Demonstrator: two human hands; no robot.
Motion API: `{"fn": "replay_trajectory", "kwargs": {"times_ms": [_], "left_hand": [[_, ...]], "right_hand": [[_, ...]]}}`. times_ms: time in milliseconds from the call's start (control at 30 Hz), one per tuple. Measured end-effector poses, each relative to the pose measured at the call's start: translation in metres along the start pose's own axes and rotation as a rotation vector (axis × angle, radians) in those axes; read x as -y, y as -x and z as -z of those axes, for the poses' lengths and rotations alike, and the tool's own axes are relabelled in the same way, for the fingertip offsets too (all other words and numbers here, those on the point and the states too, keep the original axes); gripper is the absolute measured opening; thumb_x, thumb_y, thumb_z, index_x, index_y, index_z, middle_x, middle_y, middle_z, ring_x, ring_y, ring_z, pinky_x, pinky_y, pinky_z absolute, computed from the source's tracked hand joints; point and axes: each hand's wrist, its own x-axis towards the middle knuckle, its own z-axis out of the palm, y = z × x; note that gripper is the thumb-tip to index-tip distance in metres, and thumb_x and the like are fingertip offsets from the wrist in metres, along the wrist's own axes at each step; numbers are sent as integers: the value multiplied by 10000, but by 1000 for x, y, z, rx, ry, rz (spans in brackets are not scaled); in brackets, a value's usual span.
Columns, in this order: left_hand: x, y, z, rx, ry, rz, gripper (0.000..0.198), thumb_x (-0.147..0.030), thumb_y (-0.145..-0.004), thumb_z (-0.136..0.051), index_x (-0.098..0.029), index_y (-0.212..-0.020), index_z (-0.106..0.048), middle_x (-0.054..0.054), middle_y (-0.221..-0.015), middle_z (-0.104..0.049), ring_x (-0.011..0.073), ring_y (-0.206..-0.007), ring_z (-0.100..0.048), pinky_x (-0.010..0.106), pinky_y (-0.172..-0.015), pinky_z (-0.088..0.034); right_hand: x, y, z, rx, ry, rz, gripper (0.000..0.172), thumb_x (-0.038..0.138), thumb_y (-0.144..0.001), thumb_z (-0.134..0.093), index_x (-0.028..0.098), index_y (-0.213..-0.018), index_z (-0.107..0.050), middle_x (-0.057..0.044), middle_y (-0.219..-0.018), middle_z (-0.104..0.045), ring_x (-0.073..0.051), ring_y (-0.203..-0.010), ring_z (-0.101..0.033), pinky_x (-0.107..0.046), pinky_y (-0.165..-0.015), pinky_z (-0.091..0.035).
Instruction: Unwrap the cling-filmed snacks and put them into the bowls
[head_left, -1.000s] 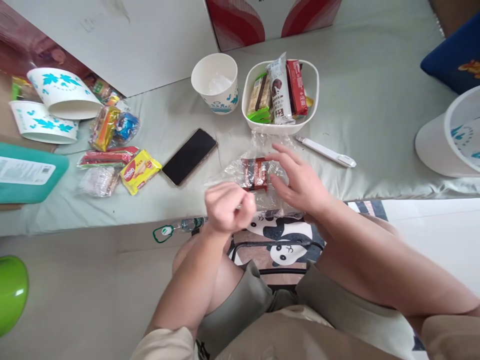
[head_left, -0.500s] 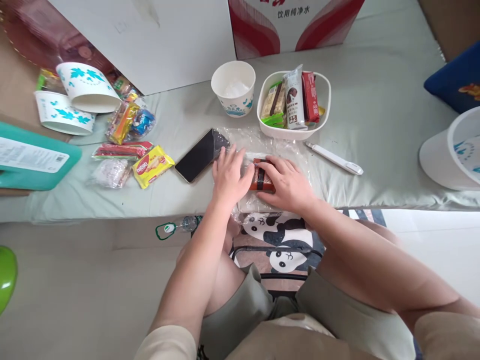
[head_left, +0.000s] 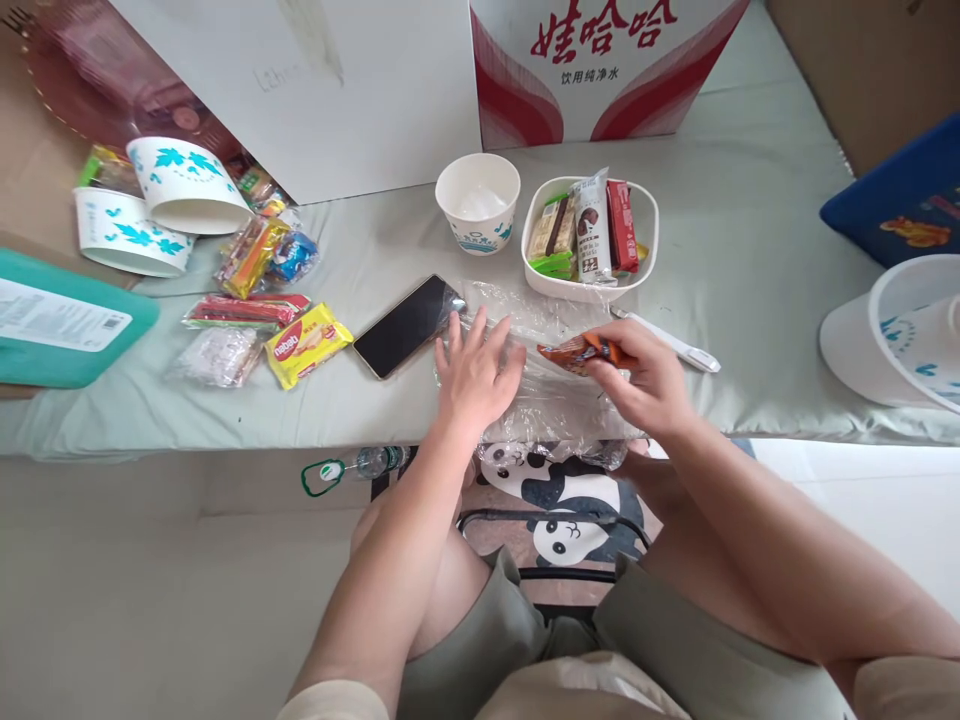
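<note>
My left hand (head_left: 478, 372) lies flat with fingers spread on a sheet of clear plastic wrap (head_left: 551, 405) spread over the pale green tabletop. My right hand (head_left: 646, 378) pinches a small brown and orange snack packet (head_left: 577, 352) and holds it tilted just above the wrap. A black phone (head_left: 406, 325) lies just left of my left hand. Behind the wrap stand a white paper cup (head_left: 478, 203) and a white bowl (head_left: 649, 212) holding several snack packets.
A white pen-like tool (head_left: 670, 340) lies right of the wrap. Loose snacks, among them a yellow wafer packet (head_left: 307, 343), lie at left beside two tipped paper cups (head_left: 161, 200) and a teal box (head_left: 60, 330). A red and white carton (head_left: 600, 60) stands behind; more cups (head_left: 892, 335) sit at right.
My right hand has lifted the snack packet off the wrap and moved it right. My left hand went from a fist to lying flat on the wrap.
</note>
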Motion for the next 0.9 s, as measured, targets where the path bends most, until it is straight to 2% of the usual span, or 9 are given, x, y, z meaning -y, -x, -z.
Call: {"fn": "replay_trajectory", "kwargs": {"times_ms": [133, 200, 300, 400, 500, 600, 733, 800, 900], "left_hand": [[-6, 2, 2, 5, -10, -49, 554, -520, -1013, -503, -296, -1514, -575, 76, -1713, -392, 445, -1627, -216, 757, -1262, -229], [-8, 2, 1, -6, 5, -76, 561, -516, -1001, -527, -285, -1509, -579, 83, -1707, -402, 444, -1624, -229, 750, -1265, -236], [-10, 1, -1, -11, 23, -101, 566, -508, -981, -564, -284, -1501, -584, 82, -1695, -424, 432, -1625, -236, 732, -1276, -242], [-11, 0, -2, 5, 37, -127, 577, -519, -978, -566, -300, -1512, -569, 74, -1698, -421, 422, -1631, -225, 730, -1275, -249], [-13, -1, -1, 10, 56, -132, 577, -511, -972, -578, -296, -1507, -572, 71, -1702, -415, 417, -1628, -240, 723, -1278, -255], [-15, -1, 1, -2, 87, -136, 565, -492, -964, -594, -269, -1483, -593, 78, -1692, -432, 404, -1622, -264, 705, -1294, -233], [-17, -1, 3, -24, 133, -168, 558, -481, -952, -615, -244, -1457, -608, 88, -1668, -471, 380, -1613, -300, 680, -1306, -230], [-17, -1, 3, -20, 145, -186, 546, -472, -952, -616, -248, -1449, -611, 84, -1667, -472, 374, -1611, -306, 677, -1304, -240], [-17, -1, 2, 27, 132, -197, 543, -439, -951, -623, -253, -1461, -602, 80, -1684, -446, 377, -1621, -281, 677, -1308, -237]], "right_hand": [[7, -3, 21, -268, -38, -49, 170, 337, -859, -649, 231, -982, -698, -70, -939, -688, -232, -870, -640, -416, -831, -510], [9, -18, 35, -413, -40, -84, 157, 296, -837, -650, 197, -948, -699, -75, -896, -668, -208, -803, -620, -398, -783, -495], [6, -60, 56, -544, 34, -198, 161, 239, -841, -626, 155, -970, -674, -40, -795, -608, -140, -634, -524, -347, -642, -442], [-1, -109, 72, -609, 291, -243, 202, 150, -816, -662, 158, -1008, -600, -10, -817, -574, -114, -699, -479, -327, -692, -425], [-5, -142, 75, -509, 407, -299, 254, 167, -831, -680, 201, -1007, -500, -15, -858, -604, -108, -728, -483, -330, -747, -410], [-6, -154, 69, -366, 530, -304, 239, 233, -851, -694, 227, -897, -460, -46, -906, -627, -121, -794, -484, -338, -799, -374], [-11, -154, 62, -225, 602, -317, 156, 283, -915, -652, 189, -816, -577, -70, -932, -620, -143, -840, -447, -356, -822, -334], [-15, -153, 61, -154, 618, -331, 105, 236, -910, -650, 167, -980, -685, -61, -920, -635, -138, -801, -433, -361, -796, -321], [-17, -152, 61, -67, 690, -357, 434, 224, -883, -684, 173, -1313, -677, -81, -1004, -696, -157, -843, -493, -374, -767, -307]]}}
